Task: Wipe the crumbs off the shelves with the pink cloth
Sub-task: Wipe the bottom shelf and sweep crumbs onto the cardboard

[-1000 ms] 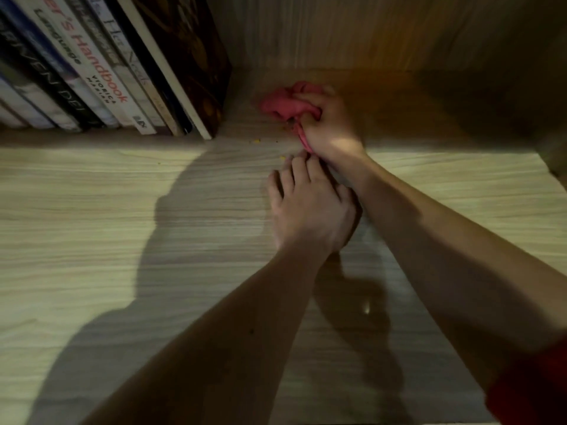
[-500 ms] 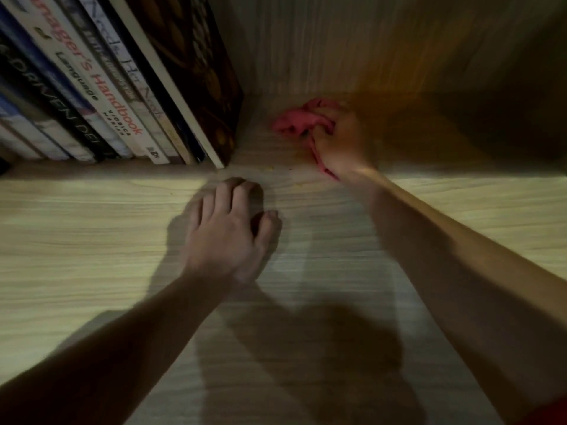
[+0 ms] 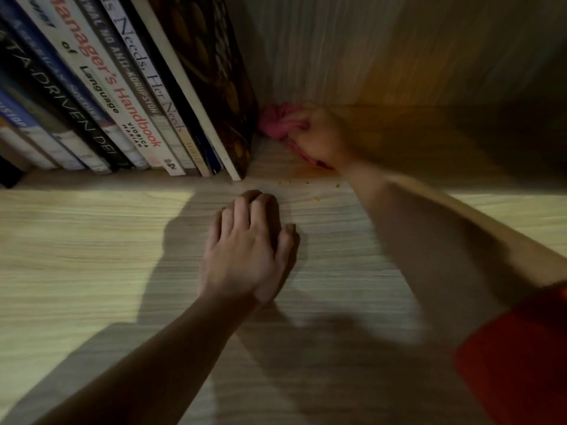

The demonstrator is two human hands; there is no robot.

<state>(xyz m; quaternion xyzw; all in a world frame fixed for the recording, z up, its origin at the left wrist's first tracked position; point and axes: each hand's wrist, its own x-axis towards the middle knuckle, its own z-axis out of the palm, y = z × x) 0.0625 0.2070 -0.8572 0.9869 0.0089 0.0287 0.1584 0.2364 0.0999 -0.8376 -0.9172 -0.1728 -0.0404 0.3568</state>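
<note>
Pale wood-grain shelf board (image 3: pixel 92 256): lit at the front, shadowed towards the back; both hands are borne on it.

Wood-grain back panel (image 3: pixel 352 50): seen beyond the right hand, in dim light.

Row of leaning paperback and hardback books (image 3: pixel 122 96): stood to the left of both hands, spines outward; the end volume, a dark brown patterned hardback (image 3: pixel 214 72), is placed just beside the right hand.

Red sleeve (image 3: pixel 515 360): seen on the right forearm, near the bottom right corner.

Left hand (image 3: pixel 248 250): laid palm down on the shelf board, fingers extended and held together, nothing gripped; kept well apart from the right hand, nearer the front edge.

Right hand (image 3: pixel 319 139): reached into the back of the shelf, blurred, fingers clenched around the cloth.

Crumpled pink cloth (image 3: pixel 279 122): bunched in the right hand, pressed to the shelf board beside the foot of the brown hardback; a strip is trailed beneath the palm.

Small yellow crumbs (image 3: pixel 314 198): scattered on the shelf board between the two hands, in front of the right hand.
</note>
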